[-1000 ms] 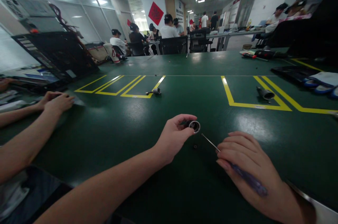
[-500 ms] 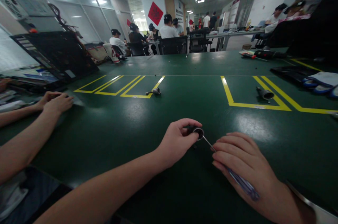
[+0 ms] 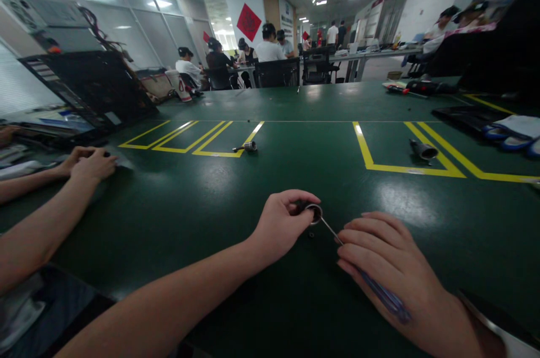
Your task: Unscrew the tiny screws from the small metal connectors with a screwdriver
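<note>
My left hand (image 3: pixel 283 224) pinches a dark round metal part (image 3: pixel 314 213) between thumb and fingers, its ring-shaped opening turned up and toward the right. My right hand (image 3: pixel 379 257) is closed on a screwdriver (image 3: pixel 386 296) with a translucent purple-blue handle. Its thin shaft runs up and left to the rim of the metal part; whether the tip is inside cannot be made out. A tiny dark piece (image 3: pixel 311 235) lies on the green table (image 3: pixel 236 200) just below the metal part.
Another metal part (image 3: pixel 250 146) lies by yellow tape at centre left, and a larger one (image 3: pixel 424 150) within tape at right. A neighbour's hands (image 3: pixel 90 164) are at far left. Tools (image 3: pixel 399 88) and a black tray (image 3: pixel 462 120) stand at back right.
The metal part in my left hand has shifted slightly left. My right hand and the screwdriver have moved a little left with it.
</note>
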The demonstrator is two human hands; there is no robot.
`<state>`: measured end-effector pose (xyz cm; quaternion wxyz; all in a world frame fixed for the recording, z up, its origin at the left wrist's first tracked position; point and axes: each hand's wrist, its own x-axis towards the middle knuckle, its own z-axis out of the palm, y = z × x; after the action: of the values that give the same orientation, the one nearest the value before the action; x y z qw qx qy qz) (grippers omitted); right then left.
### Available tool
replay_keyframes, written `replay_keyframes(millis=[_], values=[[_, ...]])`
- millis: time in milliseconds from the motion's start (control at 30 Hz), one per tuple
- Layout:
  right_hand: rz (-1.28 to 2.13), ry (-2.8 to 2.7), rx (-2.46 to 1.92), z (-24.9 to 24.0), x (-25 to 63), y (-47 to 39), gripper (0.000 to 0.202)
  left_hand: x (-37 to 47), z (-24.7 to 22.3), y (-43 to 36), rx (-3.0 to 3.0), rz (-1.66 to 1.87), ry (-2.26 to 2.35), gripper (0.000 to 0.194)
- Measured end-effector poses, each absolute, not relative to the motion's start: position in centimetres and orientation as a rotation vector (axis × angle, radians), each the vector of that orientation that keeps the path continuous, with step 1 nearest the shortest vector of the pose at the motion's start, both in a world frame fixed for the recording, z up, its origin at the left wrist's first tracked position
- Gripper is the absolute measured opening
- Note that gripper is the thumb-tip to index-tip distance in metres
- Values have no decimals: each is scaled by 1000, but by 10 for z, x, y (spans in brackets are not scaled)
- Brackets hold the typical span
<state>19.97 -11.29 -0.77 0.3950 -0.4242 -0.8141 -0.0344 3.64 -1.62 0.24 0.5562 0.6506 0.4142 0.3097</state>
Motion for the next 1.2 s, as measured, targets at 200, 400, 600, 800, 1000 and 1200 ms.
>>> replay_keyframes(millis=[200,400,600,800,1000,1200], values=[[-127,-2044,-1096,-7,197,-112,11,36,-2,-17,1538,717,941,22],[-147,-2028,-1050,-8,200,-115,12,36,-3,-19,1499,726,909,20],[199,-1812,-1112,-6,205,-113,12,35,5,-12,1418,797,957,18],[714,-1705,-1386,-8,204,-101,24,33,9,-6,1379,806,1007,22],[723,-1731,-1375,-6,204,-100,24,35,8,-6,1276,843,981,30],[415,-1817,-1275,-9,205,-110,20,35,9,-7,1287,813,981,27]])
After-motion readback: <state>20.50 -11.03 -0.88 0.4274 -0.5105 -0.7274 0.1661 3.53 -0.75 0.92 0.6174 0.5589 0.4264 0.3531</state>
